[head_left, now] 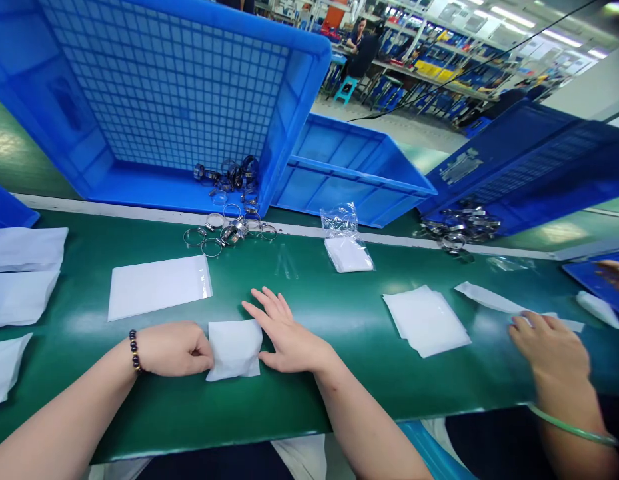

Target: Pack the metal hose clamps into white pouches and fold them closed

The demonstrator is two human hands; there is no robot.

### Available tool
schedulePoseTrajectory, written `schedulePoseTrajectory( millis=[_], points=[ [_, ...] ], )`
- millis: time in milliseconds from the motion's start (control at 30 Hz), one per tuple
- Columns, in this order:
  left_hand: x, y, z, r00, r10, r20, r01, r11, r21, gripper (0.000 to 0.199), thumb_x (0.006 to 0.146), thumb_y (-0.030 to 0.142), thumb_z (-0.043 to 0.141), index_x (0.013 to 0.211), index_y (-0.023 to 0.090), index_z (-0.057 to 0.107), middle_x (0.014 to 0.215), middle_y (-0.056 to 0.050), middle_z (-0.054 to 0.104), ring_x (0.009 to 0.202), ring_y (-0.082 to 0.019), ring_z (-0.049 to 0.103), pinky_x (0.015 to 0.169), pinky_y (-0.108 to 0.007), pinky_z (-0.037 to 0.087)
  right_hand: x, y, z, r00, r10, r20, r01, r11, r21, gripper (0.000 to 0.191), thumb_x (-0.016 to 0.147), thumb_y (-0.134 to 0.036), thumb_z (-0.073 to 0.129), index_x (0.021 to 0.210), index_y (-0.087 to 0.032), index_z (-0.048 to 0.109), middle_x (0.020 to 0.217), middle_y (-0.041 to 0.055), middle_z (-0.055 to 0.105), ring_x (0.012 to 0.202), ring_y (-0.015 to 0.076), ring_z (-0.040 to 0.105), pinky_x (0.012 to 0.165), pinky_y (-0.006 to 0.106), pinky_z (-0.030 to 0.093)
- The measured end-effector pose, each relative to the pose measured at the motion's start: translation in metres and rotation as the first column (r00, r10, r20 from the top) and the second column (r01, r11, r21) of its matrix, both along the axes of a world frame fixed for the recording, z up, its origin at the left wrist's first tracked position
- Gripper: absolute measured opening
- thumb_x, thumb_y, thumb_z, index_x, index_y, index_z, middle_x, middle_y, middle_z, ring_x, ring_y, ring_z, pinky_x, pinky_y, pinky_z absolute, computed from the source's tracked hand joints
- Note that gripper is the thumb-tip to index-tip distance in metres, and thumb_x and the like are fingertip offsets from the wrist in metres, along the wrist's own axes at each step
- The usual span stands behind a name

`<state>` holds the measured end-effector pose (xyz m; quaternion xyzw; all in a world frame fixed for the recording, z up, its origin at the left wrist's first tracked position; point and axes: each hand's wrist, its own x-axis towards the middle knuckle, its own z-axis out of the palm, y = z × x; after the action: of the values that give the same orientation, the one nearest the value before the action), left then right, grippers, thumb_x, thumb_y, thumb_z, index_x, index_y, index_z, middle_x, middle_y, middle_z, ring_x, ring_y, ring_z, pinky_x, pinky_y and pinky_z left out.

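Observation:
A small white packet (234, 350), slightly bulging, lies on the green table between my hands. My left hand (174, 348), with a dark bead bracelet at its wrist, is closed at the packet's left edge, thumb and curled fingers pinching it. My right hand (292, 337) is open with fingers spread, its thumb and fingers by the packet's right edge. Above my left hand lies a stack of flat white bags (159, 287) with a clear strip at one end. Several metal hose clamps (234, 231) lie loose behind it.
A large blue crate (174, 187) tipped on its side holds more clamps. Another blue bin (354, 170) stands beside it. Filled white packets (22, 293) lie at left. At right, a co-worker's hand (552, 347) touches a white strip near white bags (429, 320) and a clamp pile (462, 227).

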<state>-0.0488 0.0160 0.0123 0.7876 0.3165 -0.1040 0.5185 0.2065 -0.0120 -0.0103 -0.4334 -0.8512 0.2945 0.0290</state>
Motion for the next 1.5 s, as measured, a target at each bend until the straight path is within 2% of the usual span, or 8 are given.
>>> schedulePoseTrajectory(
  millis=[167,367,833,1033,1133,1233,1367,1500],
  points=[
    [-0.004,0.006,0.004,0.982,0.162,-0.095,-0.15,0.981,0.121,0.034,0.08,0.034,0.041,0.052,0.018,0.05,0.047,0.003,0.041,0.043,-0.009,0.03,0.045,-0.023,0.022,0.006,0.002,-0.001,0.999,-0.019,-0.046,0.02,1.0,0.015,0.089,0.063,-0.012,0.053,0.142,-0.023,0.011,0.149,0.0062,0.001,0.136,0.0284,-0.008,0.108,0.054,0.004],
    [-0.001,0.012,0.004,0.889,0.445,-0.106,-0.42,0.886,0.198,0.035,0.082,0.044,0.036,0.088,0.02,0.061,0.066,0.0,0.059,0.057,-0.015,0.051,0.05,-0.023,0.03,0.003,0.007,-0.013,0.978,-0.157,-0.138,0.177,0.973,0.15,0.072,0.07,-0.013,0.047,0.138,-0.022,0.024,0.146,0.0073,0.016,0.136,0.0265,0.004,0.109,0.053,0.011],
    [0.003,-0.004,-0.005,0.912,0.393,-0.12,-0.34,0.886,0.316,0.016,0.072,0.026,0.049,0.069,0.019,0.063,0.068,0.0,0.065,0.06,-0.013,0.055,0.051,-0.02,0.035,0.01,0.02,-0.052,0.917,-0.255,-0.307,0.343,0.897,0.28,0.049,0.081,-0.024,0.044,0.129,-0.023,0.036,0.136,0.0083,0.035,0.129,0.0252,0.028,0.104,0.048,0.031],
    [-0.006,-0.024,0.007,0.86,0.456,-0.228,-0.306,0.82,0.485,0.018,0.07,0.017,0.047,0.068,0.017,0.065,0.073,-0.009,0.067,0.07,-0.023,0.06,0.059,-0.029,0.041,0.013,0.021,-0.059,0.888,-0.331,-0.319,0.419,0.869,0.265,0.045,0.08,-0.034,0.045,0.124,-0.023,0.042,0.133,0.0085,0.038,0.125,0.0269,0.034,0.098,0.047,0.038],
    [-0.026,-0.038,0.013,0.811,0.515,-0.279,-0.312,0.783,0.538,0.019,0.07,0.017,0.045,0.067,0.017,0.064,0.072,-0.01,0.067,0.069,-0.024,0.061,0.059,-0.03,0.041,0.011,0.02,-0.058,0.869,-0.377,-0.321,0.453,0.867,0.207,0.046,0.08,-0.036,0.044,0.124,-0.024,0.042,0.134,0.008,0.037,0.124,0.0273,0.035,0.08,0.038,0.051],
    [-0.061,-0.05,0.02,0.729,0.606,-0.319,-0.352,0.731,0.584,0.02,0.07,0.017,0.044,0.063,0.018,0.063,0.069,-0.008,0.066,0.066,-0.022,0.06,0.056,-0.027,0.039,0.009,0.018,-0.057,0.853,-0.404,-0.33,0.469,0.871,0.146,0.046,0.08,-0.037,0.045,0.124,-0.024,0.042,0.135,0.0072,0.034,0.123,0.0273,0.036,0.059,0.029,0.053],
    [-0.116,-0.057,0.037,0.572,0.75,-0.332,-0.427,0.618,0.661,0.019,0.071,0.02,0.045,0.062,0.019,0.061,0.066,-0.004,0.065,0.061,-0.017,0.059,0.052,-0.023,0.036,0.007,0.018,-0.058,0.854,-0.398,-0.335,0.463,0.876,0.138,0.046,0.079,-0.038,0.046,0.123,-0.026,0.044,0.135,0.0061,0.036,0.122,0.0276,0.038,0.059,0.029,0.054],
    [-0.153,-0.053,0.063,0.33,0.914,-0.236,-0.446,0.371,0.815,0.031,0.081,0.025,0.033,0.085,0.017,0.062,0.079,-0.009,0.066,0.073,-0.022,0.06,0.057,-0.026,0.037,0.006,0.018,-0.06,0.849,-0.398,-0.349,0.469,0.87,0.15,0.045,0.078,-0.038,0.048,0.122,-0.026,0.046,0.134,0.0064,0.037,0.122,0.0284,0.038,0.059,0.03,0.055]
  ],
)
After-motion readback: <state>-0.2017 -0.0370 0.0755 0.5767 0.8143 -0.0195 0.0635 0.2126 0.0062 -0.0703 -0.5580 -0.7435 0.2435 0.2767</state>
